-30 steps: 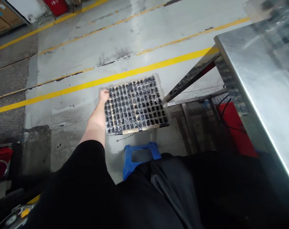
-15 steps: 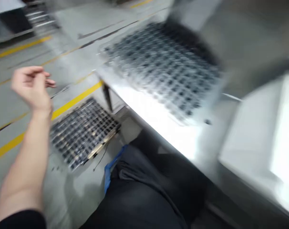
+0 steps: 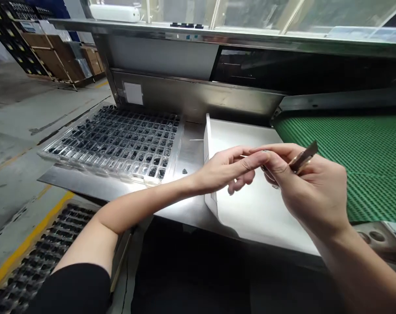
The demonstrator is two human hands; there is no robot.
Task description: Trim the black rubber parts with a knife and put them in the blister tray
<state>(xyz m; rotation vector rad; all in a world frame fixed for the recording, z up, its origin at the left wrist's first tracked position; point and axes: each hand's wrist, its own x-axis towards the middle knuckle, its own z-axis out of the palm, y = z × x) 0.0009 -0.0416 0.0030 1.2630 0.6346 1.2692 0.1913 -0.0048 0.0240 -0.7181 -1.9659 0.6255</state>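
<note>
My left hand [image 3: 232, 170] reaches in from the left over a white sheet-like tray [image 3: 250, 213]. Its thumb and index finger are pinched together at the fingertips of my right hand; what lies between them is too small to make out. My right hand [image 3: 302, 183] is curled round a thin brown blade-like tool [image 3: 304, 158], whose flat tip sticks out past the index finger. A clear plastic tray [image 3: 119, 139] with many small black parts in its pockets lies on the metal table [image 3: 194, 209], left of my hands. One small black part [image 3: 184, 171] rests on the bare metal beside it.
A green conveyor belt [image 3: 364, 161] runs at the right. Above the table's back is a metal shelf [image 3: 145, 29]. A second tray of black parts [image 3: 44, 248] sits low at the left, by a yellow floor line. Boxes [image 3: 50, 54] stand far left.
The view has swung right, from floor and table edge to the table and belt. My left hand has come from the far left to meet my right hand, which was out of view.
</note>
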